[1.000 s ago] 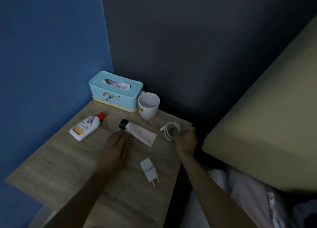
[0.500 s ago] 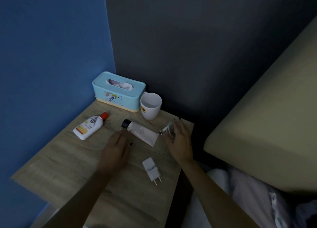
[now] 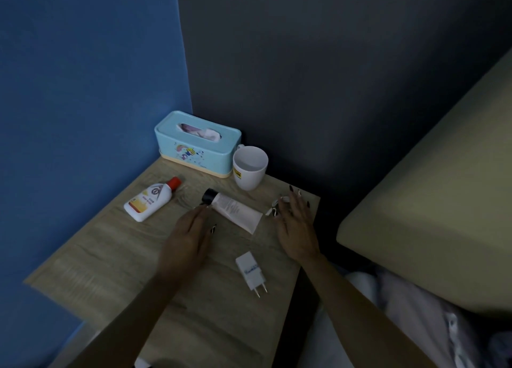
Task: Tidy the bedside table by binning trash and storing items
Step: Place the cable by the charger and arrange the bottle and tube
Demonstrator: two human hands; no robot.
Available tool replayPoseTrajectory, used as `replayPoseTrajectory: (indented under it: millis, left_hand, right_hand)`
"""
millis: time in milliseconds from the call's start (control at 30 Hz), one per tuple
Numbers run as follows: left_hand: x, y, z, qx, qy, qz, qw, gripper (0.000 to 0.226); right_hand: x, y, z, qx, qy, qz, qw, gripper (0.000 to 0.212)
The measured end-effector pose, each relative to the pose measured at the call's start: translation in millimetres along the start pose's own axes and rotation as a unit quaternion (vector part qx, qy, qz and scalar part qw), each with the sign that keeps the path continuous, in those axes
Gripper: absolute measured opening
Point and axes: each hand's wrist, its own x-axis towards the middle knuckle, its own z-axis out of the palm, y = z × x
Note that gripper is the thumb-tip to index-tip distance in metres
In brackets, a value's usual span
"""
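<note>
On the wooden bedside table (image 3: 105, 259) lie a white bottle with a red cap (image 3: 151, 202), a white tube with a black cap (image 3: 232, 209) and a white charger plug (image 3: 250, 272). My left hand (image 3: 188, 237) rests flat on the table just below the tube's cap, fingers apart, holding nothing. My right hand (image 3: 297, 223) lies spread over a coiled white cable (image 3: 274, 208) near the table's right edge; most of the cable is hidden under the fingers.
A light blue tissue box (image 3: 196, 144) and a white mug (image 3: 249, 166) stand at the back against the dark wall. A blue wall runs along the left. A bed with a beige mattress (image 3: 432, 201) sits to the right, white bedding below it.
My right hand went from closed on the cable to fingers spread flat over it, shifting slightly toward the back of the table. My left hand stayed put.
</note>
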Motion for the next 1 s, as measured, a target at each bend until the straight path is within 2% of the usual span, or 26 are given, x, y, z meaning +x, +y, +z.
replayPoseTrajectory:
  millis: [200, 333, 533, 600, 700, 867, 1000]
  left_hand:
    - [0, 0, -2, 0.008, -0.004, 0.001, 1.0, 0.064]
    - [-2, 4, -3, 0.007, -0.006, 0.008, 1.0, 0.062]
    - [-10, 2, -12, 0.002, -0.016, 0.006, 1.0, 0.052]
    - [-11, 1, -16, 0.008, -0.026, 0.0, 1.0, 0.059]
    - [-15, 6, -21, 0.004, -0.034, -0.005, 0.999, 0.065]
    - [-33, 48, -3, 0.016, -0.079, 0.083, 0.993, 0.076]
    - [-43, 83, 14, -0.021, -0.078, 0.023, 0.996, 0.095]
  right_hand:
    - [2, -3, 0, -0.027, -0.026, 0.023, 0.999, 0.068]
    - [1, -2, 0, -0.011, -0.028, 0.033, 0.999, 0.058]
    - [-12, -8, -3, 0.044, 0.024, 0.056, 0.997, 0.06]
    - [-20, -11, 0, 0.052, 0.053, 0.077, 0.994, 0.056]
    - [-37, -20, 5, 0.091, 0.082, 0.152, 0.981, 0.056]
    - [-57, -31, 9, 0.18, 0.038, 0.255, 0.949, 0.064]
    - [-61, -38, 9, 0.21, 0.047, 0.268, 0.939, 0.064]
